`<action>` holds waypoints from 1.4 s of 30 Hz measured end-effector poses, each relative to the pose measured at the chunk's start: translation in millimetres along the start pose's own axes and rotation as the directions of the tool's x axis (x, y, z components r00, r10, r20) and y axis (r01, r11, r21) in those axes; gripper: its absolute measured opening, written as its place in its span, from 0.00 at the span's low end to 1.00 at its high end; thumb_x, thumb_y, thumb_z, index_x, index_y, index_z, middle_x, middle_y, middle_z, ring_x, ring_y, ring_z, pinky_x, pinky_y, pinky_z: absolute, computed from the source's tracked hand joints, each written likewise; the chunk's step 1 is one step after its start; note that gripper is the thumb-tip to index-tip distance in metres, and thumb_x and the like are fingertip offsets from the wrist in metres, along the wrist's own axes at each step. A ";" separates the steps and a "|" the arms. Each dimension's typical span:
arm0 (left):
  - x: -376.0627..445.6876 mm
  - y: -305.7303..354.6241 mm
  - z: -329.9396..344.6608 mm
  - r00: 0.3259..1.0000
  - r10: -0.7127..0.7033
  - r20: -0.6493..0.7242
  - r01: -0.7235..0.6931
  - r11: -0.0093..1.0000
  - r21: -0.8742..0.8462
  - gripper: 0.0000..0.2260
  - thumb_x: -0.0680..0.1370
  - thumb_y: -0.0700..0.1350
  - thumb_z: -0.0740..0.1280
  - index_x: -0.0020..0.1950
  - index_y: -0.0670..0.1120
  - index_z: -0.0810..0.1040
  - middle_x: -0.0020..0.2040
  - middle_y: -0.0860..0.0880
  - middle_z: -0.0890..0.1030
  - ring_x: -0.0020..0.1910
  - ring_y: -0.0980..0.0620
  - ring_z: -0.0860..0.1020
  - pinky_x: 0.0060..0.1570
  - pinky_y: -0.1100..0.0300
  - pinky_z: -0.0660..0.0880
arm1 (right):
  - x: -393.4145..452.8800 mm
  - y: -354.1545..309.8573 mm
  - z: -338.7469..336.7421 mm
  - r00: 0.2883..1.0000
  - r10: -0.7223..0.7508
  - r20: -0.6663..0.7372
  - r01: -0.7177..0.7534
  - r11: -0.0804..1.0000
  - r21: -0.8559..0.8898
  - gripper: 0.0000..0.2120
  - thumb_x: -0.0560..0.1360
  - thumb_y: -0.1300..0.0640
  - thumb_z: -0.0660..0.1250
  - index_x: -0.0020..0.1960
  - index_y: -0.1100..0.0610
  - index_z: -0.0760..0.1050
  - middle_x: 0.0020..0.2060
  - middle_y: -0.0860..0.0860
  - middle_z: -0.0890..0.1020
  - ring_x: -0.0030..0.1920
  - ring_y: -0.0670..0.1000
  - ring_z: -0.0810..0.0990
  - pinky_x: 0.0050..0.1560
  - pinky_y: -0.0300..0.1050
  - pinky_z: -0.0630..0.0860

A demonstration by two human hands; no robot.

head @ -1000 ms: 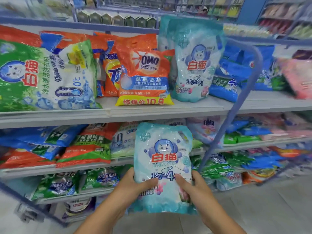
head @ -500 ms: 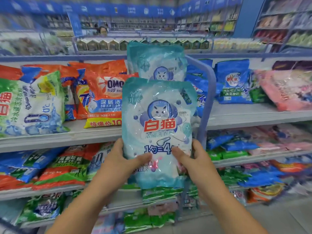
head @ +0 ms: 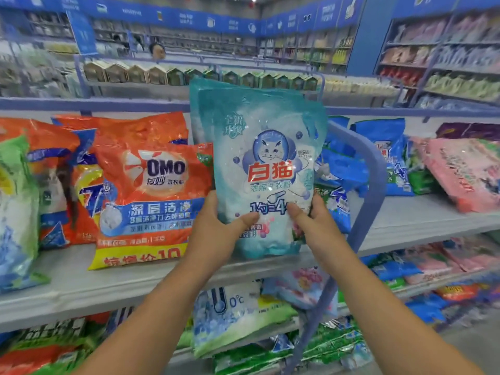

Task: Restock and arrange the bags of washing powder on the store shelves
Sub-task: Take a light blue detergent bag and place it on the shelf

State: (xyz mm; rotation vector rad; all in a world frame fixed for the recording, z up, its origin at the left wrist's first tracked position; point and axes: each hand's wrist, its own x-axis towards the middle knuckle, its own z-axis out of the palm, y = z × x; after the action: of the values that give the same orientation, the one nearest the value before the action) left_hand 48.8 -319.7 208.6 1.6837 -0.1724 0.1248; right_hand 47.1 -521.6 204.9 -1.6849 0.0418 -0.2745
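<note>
A long grey top shelf (head: 67,288) is seen running across the view, edged by a blue tubular upright (head: 370,190) at its right of centre. Lower shelves (head: 433,286) beneath it are stocked with green, blue and pink bags, blurred at the edges.

On the top shelf, a large orange bag (head: 151,190) marked "OMO" is stood upright, with a yellow band of price lettering along its foot; further orange bags are ranked behind and to its left. A green and white bag (head: 16,212) is cut off at the left border. To the right of the upright, blue bags (head: 384,155) and a pink bag (head: 465,171) are laid on the same shelf.

The teal bag (head: 265,169) of washing powder is held upright in front of the top shelf, just right of the orange bag and overlapping its edge. Its base is level with the shelf; whether it touches the shelf cannot be told. The film is pale teal and translucent, white powder showing through the lower half. A blue cat emblem, red Chinese characters and blue "1" and "4" figures are printed on its face, with pink flowers near the foot. A second teal bag (head: 197,104) is stood directly behind it, only its top and left edge showing.

The left hand (head: 216,231) is closed on the bag's lower left edge, thumb pressed across the front. The right hand (head: 313,226) is closed on the lower right edge in the same grip, thumb on the front, fingers hidden behind.
</note>
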 end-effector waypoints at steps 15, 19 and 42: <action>-25.0 -20.9 29.6 0.988 0.044 -0.150 0.005 0.950 0.312 0.47 0.69 0.55 0.79 0.78 0.63 0.51 0.70 0.60 0.72 0.62 0.59 0.77 0.56 0.58 0.75 | -11.7 30.1 -13.1 0.994 0.028 0.102 -0.007 0.980 -0.198 0.32 0.76 0.52 0.73 0.68 0.39 0.54 0.49 0.40 0.76 0.40 0.30 0.77 0.38 0.25 0.74; -29.3 -19.9 39.7 1.000 0.017 0.022 -0.026 0.878 0.478 0.63 0.67 0.57 0.80 0.73 0.68 0.25 0.75 0.53 0.58 0.62 0.64 0.63 0.63 0.62 0.64 | -8.8 31.6 -8.2 0.992 0.053 0.110 -0.034 0.984 -0.173 0.42 0.65 0.41 0.79 0.69 0.37 0.55 0.65 0.41 0.76 0.61 0.40 0.79 0.61 0.45 0.80; -150.9 -28.3 -28.7 0.985 -0.016 -0.169 0.167 0.270 0.948 0.29 0.82 0.62 0.59 0.80 0.53 0.63 0.82 0.46 0.59 0.81 0.44 0.55 0.79 0.47 0.54 | -128.1 26.5 14.2 0.931 0.038 0.362 0.280 0.563 -0.778 0.37 0.82 0.40 0.56 0.83 0.50 0.42 0.80 0.53 0.33 0.80 0.60 0.34 0.81 0.57 0.45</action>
State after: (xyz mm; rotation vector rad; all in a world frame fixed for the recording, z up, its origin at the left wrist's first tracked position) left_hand -93.5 -281.8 156.9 2.9512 0.1699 0.2931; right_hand -70.8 -487.4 157.3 -2.6836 -0.2564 -0.0407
